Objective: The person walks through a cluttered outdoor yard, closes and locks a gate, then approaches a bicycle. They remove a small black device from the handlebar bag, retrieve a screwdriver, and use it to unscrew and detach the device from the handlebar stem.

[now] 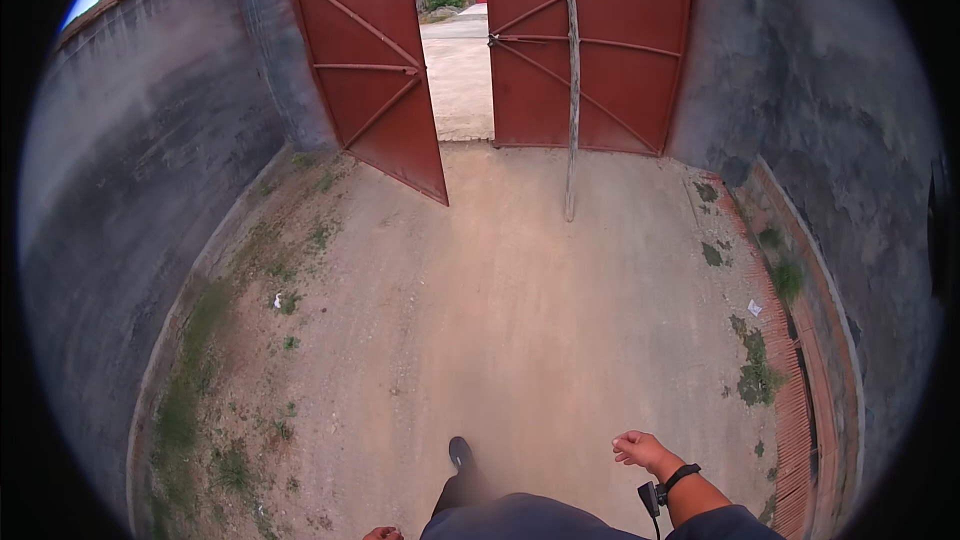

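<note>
My right hand (640, 448) hangs out in front of me at the lower right, over the dirt ground. Its fingers curl in loosely, and nothing shows in them. A black strap with a small dark device and a cable (655, 495) sits on that wrist. Only the top of my left hand (383, 534) comes in at the lower edge, so its fingers are mostly cut off. Neither hand touches anything I can see. Ahead stands a red metal double gate, its left leaf (365, 50) swung inward and its right leaf (610, 40) across the opening.
A wooden pole (573, 110) leans against the right leaf, its foot on the ground. Grey walls flank the dirt path (500, 290). Weeds (230, 465) grow along the left; reddish rods (790, 440) line the right. My dark shoe (460, 452) is forward.
</note>
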Action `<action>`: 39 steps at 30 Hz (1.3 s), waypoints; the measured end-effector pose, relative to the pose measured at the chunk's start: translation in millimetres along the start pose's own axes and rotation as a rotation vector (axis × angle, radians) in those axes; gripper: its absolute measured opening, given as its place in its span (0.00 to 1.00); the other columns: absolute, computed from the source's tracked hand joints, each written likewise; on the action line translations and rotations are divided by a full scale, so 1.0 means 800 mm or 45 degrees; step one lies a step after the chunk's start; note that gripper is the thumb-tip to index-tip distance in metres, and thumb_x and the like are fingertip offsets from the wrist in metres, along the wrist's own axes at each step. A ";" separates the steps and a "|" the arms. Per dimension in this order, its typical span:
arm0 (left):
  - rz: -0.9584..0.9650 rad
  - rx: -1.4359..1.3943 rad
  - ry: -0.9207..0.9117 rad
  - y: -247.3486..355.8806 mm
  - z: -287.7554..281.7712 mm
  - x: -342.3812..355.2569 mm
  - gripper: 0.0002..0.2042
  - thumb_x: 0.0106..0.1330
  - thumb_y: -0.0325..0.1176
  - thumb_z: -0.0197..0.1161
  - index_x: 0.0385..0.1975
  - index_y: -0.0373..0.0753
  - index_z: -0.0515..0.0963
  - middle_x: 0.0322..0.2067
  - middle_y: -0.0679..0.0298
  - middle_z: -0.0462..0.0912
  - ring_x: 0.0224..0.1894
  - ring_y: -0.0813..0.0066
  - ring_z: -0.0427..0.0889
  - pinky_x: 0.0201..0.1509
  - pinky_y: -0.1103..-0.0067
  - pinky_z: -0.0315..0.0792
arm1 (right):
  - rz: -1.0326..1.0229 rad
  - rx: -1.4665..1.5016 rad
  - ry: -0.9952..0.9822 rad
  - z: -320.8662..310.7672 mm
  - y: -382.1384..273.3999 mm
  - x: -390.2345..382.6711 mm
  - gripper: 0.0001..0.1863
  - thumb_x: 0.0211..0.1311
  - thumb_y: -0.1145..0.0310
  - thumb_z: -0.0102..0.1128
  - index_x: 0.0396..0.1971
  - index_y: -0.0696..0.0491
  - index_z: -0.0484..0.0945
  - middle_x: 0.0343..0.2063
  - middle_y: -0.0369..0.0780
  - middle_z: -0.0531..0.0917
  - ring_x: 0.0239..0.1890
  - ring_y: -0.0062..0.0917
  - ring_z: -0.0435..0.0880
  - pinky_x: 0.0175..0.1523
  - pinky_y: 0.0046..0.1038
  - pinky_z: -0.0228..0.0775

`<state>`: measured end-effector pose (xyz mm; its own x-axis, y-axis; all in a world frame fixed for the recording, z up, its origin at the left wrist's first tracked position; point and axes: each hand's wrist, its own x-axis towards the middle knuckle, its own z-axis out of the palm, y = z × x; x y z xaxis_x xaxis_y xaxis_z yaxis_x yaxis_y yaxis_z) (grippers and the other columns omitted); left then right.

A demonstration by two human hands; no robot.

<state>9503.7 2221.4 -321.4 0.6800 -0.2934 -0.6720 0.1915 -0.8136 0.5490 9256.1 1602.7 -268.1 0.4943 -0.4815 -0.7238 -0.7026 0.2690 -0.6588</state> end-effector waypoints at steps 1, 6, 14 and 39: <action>0.039 0.057 0.005 0.004 -0.008 0.041 0.17 0.72 0.38 0.57 0.53 0.35 0.81 0.46 0.47 0.86 0.49 0.51 0.84 0.54 0.59 0.78 | -0.023 0.018 0.010 -0.001 -0.037 0.038 0.21 0.72 0.52 0.66 0.51 0.54 0.83 0.43 0.38 0.88 0.41 0.24 0.90 0.43 0.27 0.82; 0.056 -0.077 0.069 0.194 -0.124 0.258 0.19 0.71 0.41 0.60 0.53 0.33 0.81 0.47 0.47 0.87 0.49 0.53 0.87 0.56 0.61 0.79 | 0.128 0.093 0.121 0.011 -0.160 0.190 0.23 0.72 0.51 0.66 0.51 0.55 0.82 0.43 0.40 0.88 0.39 0.26 0.90 0.42 0.29 0.82; 0.443 0.016 0.319 0.634 -0.346 0.622 0.22 0.76 0.47 0.59 0.53 0.30 0.81 0.45 0.47 0.89 0.46 0.54 0.91 0.53 0.66 0.82 | 0.259 0.222 0.107 0.013 -0.377 0.323 0.23 0.72 0.50 0.66 0.52 0.55 0.81 0.44 0.40 0.88 0.41 0.27 0.91 0.43 0.30 0.83; 1.702 -0.682 1.365 1.749 -0.611 1.229 0.39 0.76 0.37 0.59 0.79 0.30 0.45 0.74 0.47 0.59 0.73 0.56 0.65 0.78 0.63 0.59 | -0.005 0.501 0.373 -0.287 -1.143 1.051 0.22 0.72 0.51 0.67 0.55 0.52 0.80 0.44 0.38 0.87 0.42 0.25 0.89 0.46 0.29 0.81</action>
<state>10786.4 1040.2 29.3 0.6241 0.0488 0.7798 -0.7798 -0.0234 0.6256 10196.4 760.6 -227.3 0.2917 -0.6825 -0.6702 -0.4262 0.5345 -0.7298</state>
